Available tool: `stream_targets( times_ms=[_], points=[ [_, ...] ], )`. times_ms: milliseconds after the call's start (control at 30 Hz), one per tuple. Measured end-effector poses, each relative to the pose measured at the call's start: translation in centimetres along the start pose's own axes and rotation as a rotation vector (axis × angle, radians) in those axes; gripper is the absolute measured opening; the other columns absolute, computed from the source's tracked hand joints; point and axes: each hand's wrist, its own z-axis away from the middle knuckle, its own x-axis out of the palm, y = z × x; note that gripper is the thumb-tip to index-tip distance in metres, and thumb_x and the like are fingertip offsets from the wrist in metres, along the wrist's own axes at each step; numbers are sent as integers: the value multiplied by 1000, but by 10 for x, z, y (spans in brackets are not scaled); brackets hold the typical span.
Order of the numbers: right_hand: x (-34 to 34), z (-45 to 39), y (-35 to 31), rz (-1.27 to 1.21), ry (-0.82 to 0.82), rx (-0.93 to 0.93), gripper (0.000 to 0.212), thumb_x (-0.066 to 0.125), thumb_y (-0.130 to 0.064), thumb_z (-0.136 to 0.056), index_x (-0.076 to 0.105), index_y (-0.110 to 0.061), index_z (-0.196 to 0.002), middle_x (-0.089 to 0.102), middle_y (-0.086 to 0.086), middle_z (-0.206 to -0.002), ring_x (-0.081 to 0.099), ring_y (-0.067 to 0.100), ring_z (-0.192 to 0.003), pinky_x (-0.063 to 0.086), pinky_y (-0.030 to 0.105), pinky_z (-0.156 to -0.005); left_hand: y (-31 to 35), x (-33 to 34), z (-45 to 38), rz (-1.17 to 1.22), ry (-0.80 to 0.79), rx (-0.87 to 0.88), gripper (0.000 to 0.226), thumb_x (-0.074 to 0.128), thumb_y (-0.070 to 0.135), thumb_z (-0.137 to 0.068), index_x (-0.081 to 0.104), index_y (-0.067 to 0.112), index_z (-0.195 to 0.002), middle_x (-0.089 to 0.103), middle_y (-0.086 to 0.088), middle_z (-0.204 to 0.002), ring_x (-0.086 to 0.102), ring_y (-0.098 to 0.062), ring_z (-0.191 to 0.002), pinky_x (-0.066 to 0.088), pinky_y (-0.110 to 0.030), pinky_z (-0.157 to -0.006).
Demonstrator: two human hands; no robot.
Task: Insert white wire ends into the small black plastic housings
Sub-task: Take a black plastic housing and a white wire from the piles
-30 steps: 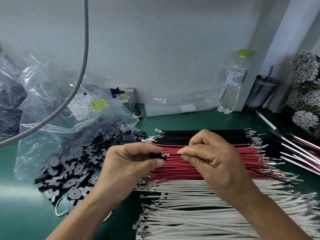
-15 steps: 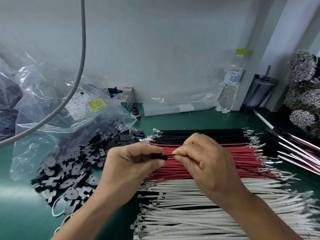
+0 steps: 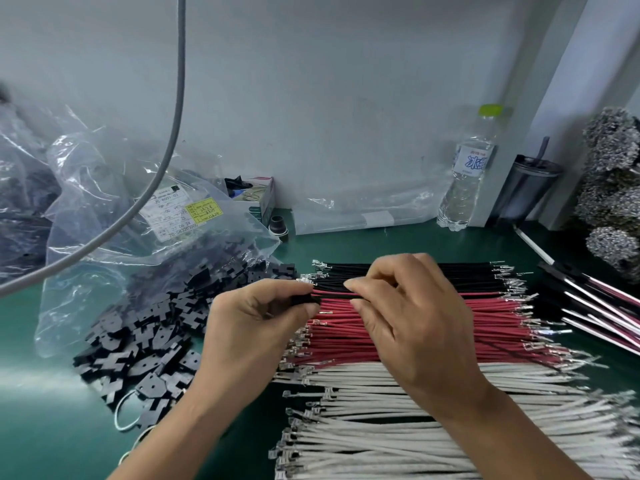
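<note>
Over the green work mat (image 3: 346,244), the left hand (image 3: 256,327) pinches a small black plastic housing (image 3: 306,300) while the right hand (image 3: 412,313) pinches a thin dark wire (image 3: 334,297), lying level, its tip at the housing's right-facing mouth.

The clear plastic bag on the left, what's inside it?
Inside the clear plastic bag lies a heap of small black housings, spilling from its open mouth onto the green mat. A printed label shows on it. The crumpled film hides how far back the heap goes.
</note>
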Motion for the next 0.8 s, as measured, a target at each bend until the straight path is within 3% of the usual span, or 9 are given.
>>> stream_targets(
  times_ms=[100, 167, 233, 333, 533, 800],
  points=[
    [5, 9, -2, 12, -192, -27, 6, 75, -12, -89, 74, -18, -92, 62, -6, -88, 52, 15, -79, 48, 30, -57, -3, -4, -3, 63, 79, -75, 25, 87, 15, -72, 82, 31, -91, 79, -2, -79, 72, -18, -66, 59, -21, -59],
    [11, 13, -4, 26, -345, 24, 8, 78, -16, -86, 76, -22, -92, 64, -9, -87, 55, 15, -82, 51, 31, -58, -3, -4, -4, 94, 76, -108, 24, 86, 22, -68, 82, 30, -90, 79, -3, -77, 72, -14, -65, 59, -20, -59],
    [12, 11, -4, -8, -394, 95, 7, 80, -24, -85, 78, -26, -92, 62, -12, -85, 54, 13, -82, 50, 29, -60, -3, -2, -3, 103, 65, -135, 24, 85, 26, -66, 83, 29, -90, 78, -5, -76, 72, -13, -65, 59, -21, -61],
    [11, 9, -2, -99, -389, 187, 9, 83, -30, -81, 77, -31, -88, 57, -17, -81, 51, 7, -81, 47, 24, -60, -4, -2, -4, 115, 60, -165, 23, 85, 26, -68, 83, 28, -90, 78, -8, -76, 73, -16, -66, 63, -27, -64],
    [6, 11, 0, -193, -355, 311, 13, 83, -26, -80, 71, -31, -76, 61, -20, -81, 54, 1, -83, 46, 18, -67, -4, -3, -4, 122, 61, -167, 23, 86, 27, -68, 82, 31, -90, 78, -8, -76, 70, -15, -64, 58, -22, -58],
    [4, 11, 2, -418, -236, 415, 16, 82, -14, -83, 80, -30, -87, 64, -17, -83, 64, 7, -87, 54, 28, -72, -2, -5, -6, 228, 39, -237, 30, 87, 30, -61, 84, 24, -89, 79, -11, -82, 73, -16, -67, 56, -20, -58]
  ],
)
